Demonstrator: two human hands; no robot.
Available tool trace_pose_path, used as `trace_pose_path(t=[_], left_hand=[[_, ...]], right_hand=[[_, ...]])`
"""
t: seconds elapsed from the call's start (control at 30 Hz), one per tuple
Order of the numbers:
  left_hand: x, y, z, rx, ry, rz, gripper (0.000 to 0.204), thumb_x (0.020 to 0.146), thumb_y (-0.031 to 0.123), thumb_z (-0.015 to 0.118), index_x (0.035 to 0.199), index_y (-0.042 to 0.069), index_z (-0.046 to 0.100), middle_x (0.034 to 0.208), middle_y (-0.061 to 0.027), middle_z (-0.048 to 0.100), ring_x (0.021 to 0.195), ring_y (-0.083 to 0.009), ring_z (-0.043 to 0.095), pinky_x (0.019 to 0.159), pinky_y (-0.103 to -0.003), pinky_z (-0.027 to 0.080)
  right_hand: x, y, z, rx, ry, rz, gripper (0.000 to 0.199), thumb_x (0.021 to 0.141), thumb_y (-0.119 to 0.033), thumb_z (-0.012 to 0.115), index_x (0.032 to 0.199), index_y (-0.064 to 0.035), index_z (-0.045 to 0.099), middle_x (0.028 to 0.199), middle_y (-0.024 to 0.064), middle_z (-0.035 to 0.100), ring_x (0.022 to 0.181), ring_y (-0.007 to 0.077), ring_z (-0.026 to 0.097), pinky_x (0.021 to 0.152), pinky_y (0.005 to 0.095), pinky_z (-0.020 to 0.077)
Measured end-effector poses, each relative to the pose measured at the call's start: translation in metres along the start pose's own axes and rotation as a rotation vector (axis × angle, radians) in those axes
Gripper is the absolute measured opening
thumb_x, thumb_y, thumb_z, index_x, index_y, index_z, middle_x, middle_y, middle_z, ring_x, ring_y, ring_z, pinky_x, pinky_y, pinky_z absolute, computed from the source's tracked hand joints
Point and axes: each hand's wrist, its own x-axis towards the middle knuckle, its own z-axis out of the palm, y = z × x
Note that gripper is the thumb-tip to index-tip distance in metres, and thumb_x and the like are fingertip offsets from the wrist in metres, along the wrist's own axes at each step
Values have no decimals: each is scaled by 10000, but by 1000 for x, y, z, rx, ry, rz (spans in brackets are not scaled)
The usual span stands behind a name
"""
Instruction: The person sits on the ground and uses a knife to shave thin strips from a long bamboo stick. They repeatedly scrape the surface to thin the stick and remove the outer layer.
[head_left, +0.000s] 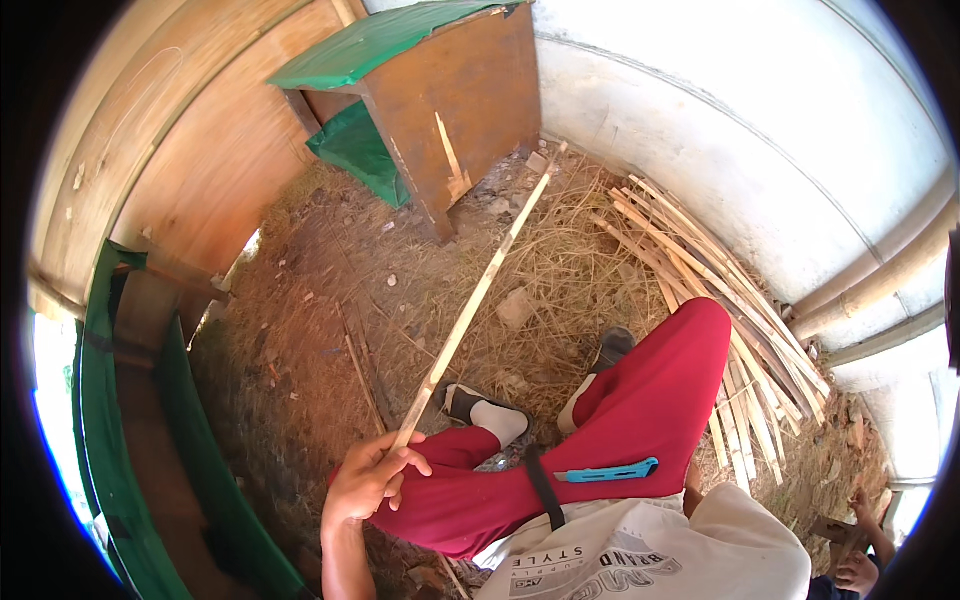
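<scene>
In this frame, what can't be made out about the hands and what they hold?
- Right hand: hidden in the head view behind the red-trousered leg and shirt.
- Left hand: its grip closes on the long strip; the strip's near end is hidden by the fingers.
- Blue tool on the lap: too small to tell its kind.
- Hand at the lower right: cut off by the picture's rim.

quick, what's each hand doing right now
Left hand: closed around the near end of the long bamboo strip.
Right hand: not in view; a blue utility knife lies on the lap.
</scene>
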Motion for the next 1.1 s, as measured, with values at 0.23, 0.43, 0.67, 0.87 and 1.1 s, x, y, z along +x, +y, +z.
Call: trace_pose_path(t=[0.23, 0.43, 0.67, 0.87, 1.1], left_hand=[[-6, 55, -11, 618, 37, 28, 262, 1037, 137, 503, 1157, -69, 610, 922, -148, 726, 461, -72, 513, 396, -245, 441], [24, 125, -33, 1237, 302, 71, 167, 955, 152, 638, 987, -5, 682, 754, -167, 702, 654, -288, 681, 623, -432, 535], [0, 175, -27, 1448, 723, 479, 135, 766, 141, 819, 770, 38, 731, 746, -181, 682, 728, -382, 674, 683, -469, 511], [-14, 232, -14, 1157, 719, 381, 155, 638, -44, 833, 727, -28, 707, 660, -97, 650, 607, -158, 610, 568, -324, 435], [-99, 285, -47, 1015, 889, 900, 261, 738, 93, 858, 892, 11, 664, 656, -19, 606, 510, -54, 496, 461, -216, 382]], right_hand=[[-27, 117, -27, -14, 53, 55, 449, 964, -392, 529, 977, 32, 679, 927, 279, 684, 963, 450, 667, 882, 530, 504], [-18, 198, -48, 53, 151, 21, 460, 975, -385, 514, 919, 30, 704, 861, 267, 702, 917, 452, 683, 856, 530, 510], [-58, 88, -93, -158, -177, 122, 490, 998, -389, 505, 1066, 76, 642, 802, 238, 682, 665, 324, 707, 674, 437, 553], [-66, 100, -106, 35, -234, 254, 456, 1016, -358, 483, 1027, 83, 598, 748, 176, 656, 596, 264, 697, 558, 368, 562], [-53, 72, -105, 78, -363, 373, 373, 1037, -353, 468, 1013, 1, 582, 698, 87, 606, 591, 223, 670, 543, 373, 551]])
